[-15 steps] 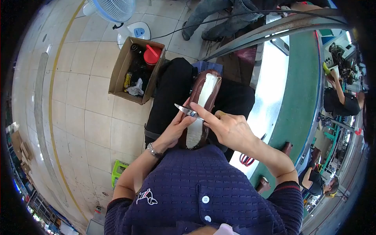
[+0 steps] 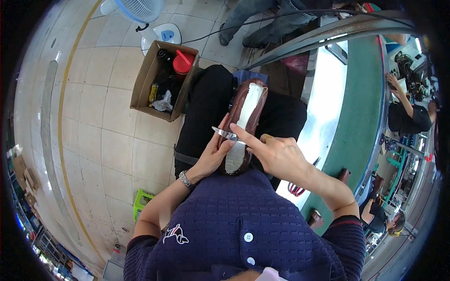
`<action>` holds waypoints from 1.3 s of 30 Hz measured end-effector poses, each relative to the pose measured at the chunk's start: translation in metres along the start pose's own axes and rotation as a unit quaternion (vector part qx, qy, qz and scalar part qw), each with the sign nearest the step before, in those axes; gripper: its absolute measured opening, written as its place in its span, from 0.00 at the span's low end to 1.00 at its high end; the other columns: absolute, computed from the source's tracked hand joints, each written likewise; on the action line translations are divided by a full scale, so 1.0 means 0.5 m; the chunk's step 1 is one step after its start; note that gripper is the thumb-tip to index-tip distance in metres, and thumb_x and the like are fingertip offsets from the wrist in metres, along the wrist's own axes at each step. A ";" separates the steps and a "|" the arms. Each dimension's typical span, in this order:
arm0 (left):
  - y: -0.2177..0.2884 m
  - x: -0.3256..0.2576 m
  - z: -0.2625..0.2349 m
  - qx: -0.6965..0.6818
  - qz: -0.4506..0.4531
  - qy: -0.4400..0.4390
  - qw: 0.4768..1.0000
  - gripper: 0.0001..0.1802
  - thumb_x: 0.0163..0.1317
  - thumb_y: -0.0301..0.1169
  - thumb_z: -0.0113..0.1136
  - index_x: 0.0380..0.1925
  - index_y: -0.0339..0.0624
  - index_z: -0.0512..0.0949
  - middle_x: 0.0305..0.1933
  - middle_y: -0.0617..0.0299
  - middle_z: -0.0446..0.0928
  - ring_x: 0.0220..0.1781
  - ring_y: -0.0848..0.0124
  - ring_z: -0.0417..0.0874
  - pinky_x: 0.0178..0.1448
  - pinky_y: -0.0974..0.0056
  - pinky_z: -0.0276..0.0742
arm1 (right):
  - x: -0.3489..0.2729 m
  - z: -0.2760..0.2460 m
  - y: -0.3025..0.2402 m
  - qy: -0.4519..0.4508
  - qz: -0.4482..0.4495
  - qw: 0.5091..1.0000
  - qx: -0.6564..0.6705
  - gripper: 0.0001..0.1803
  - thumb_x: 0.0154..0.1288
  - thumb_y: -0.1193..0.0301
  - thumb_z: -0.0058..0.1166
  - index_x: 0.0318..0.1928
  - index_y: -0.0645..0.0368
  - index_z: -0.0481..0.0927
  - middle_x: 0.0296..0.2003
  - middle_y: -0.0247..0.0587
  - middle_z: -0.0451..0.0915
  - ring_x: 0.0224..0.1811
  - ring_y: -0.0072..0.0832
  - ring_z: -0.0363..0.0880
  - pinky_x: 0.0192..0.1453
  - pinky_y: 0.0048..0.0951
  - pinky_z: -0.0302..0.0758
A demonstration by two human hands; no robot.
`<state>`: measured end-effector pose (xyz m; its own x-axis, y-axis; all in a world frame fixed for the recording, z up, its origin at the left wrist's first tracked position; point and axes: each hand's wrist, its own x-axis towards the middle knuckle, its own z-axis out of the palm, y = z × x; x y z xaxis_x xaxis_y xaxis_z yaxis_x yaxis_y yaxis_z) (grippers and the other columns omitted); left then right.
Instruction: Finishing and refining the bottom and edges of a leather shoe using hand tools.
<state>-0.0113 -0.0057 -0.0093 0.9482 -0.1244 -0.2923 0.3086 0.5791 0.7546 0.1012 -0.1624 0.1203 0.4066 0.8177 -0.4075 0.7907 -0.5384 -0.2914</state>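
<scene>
A brown leather shoe (image 2: pixel 255 117) lies sole up across my lap, its toe pointing away from me. A pale strip runs down the middle of its underside, and the end near me is greyish. My left hand (image 2: pixel 211 158) is closed around the shoe's left side, thumb near the sole. My right hand (image 2: pixel 282 155) grips a short metal knife (image 2: pixel 225 133), its handle hidden in the fingers. The index finger stretches along the knife, and the shiny blade lies crosswise over the sole, its tip past the shoe's left edge.
A cardboard box (image 2: pixel 136 99) with a red container (image 2: pixel 182 63) stands left of my knees, near a fan (image 2: pixel 140 9). At right runs a green bench (image 2: pixel 354 103) with red-handled scissors (image 2: pixel 295 189) beside it. Other people work beyond; someone's legs (image 2: pixel 246 21) are ahead.
The shoe and both hands have shifted slightly, with the knife still across the sole. At far right, a co-worker's hand has moved, and the yellow-green object near it no longer shows.
</scene>
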 end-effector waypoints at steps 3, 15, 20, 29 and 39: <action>-0.012 0.004 -0.019 0.033 -0.073 -0.019 0.997 0.48 0.70 0.32 0.57 0.76 0.47 0.33 0.77 0.58 0.48 0.75 0.70 0.54 0.76 0.62 0.53 | -0.009 0.017 -0.008 0.066 -0.024 0.996 0.051 0.39 0.67 0.68 0.55 0.75 0.39 0.54 0.21 0.42 0.78 0.14 0.31 0.77 0.15 0.30 0.72; -0.011 -0.039 -0.023 0.047 -0.208 -0.082 0.974 0.19 0.60 0.31 0.70 0.50 0.38 0.79 0.46 0.63 0.83 0.46 0.76 0.82 0.52 0.70 0.77 | -0.034 0.051 -0.027 -0.015 -0.031 0.999 -0.009 0.39 0.69 0.69 0.49 0.76 0.32 0.48 0.22 0.43 0.76 0.17 0.28 0.77 0.14 0.28 0.71; -0.007 -0.027 -0.021 0.078 -0.240 -0.069 0.965 0.31 0.54 0.34 0.75 0.56 0.37 0.75 0.53 0.61 0.80 0.54 0.72 0.79 0.61 0.65 0.74 | 0.020 -0.017 0.030 0.127 0.002 0.987 0.093 0.36 0.72 0.65 0.48 0.76 0.40 0.50 0.18 0.41 0.75 0.13 0.31 0.75 0.16 0.33 0.72; 0.060 0.086 -0.037 -0.054 -0.175 -0.027 0.983 0.51 0.63 0.38 0.66 0.76 0.51 0.42 0.72 0.59 0.61 0.71 0.68 0.64 0.72 0.60 0.61 | 0.031 -0.024 0.067 0.112 0.044 0.993 -0.009 0.39 0.69 0.67 0.51 0.76 0.38 0.49 0.20 0.47 0.79 0.20 0.40 0.81 0.24 0.39 0.77; 0.109 0.108 0.013 0.023 -0.216 -0.083 0.973 0.54 0.56 0.31 0.72 0.75 0.48 0.44 0.70 0.59 0.62 0.69 0.68 0.66 0.71 0.61 0.63 | -0.053 0.033 0.090 0.255 0.105 0.911 0.307 0.26 0.73 0.63 0.48 0.68 0.52 0.64 0.22 0.42 0.79 0.24 0.33 0.81 0.32 0.33 0.77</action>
<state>0.0575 0.0137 0.0198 0.7269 -0.4787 -0.4925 0.6807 0.4073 0.6088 0.1185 -0.2115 0.1036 0.8026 0.5878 -0.1013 0.3296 -0.5785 -0.7461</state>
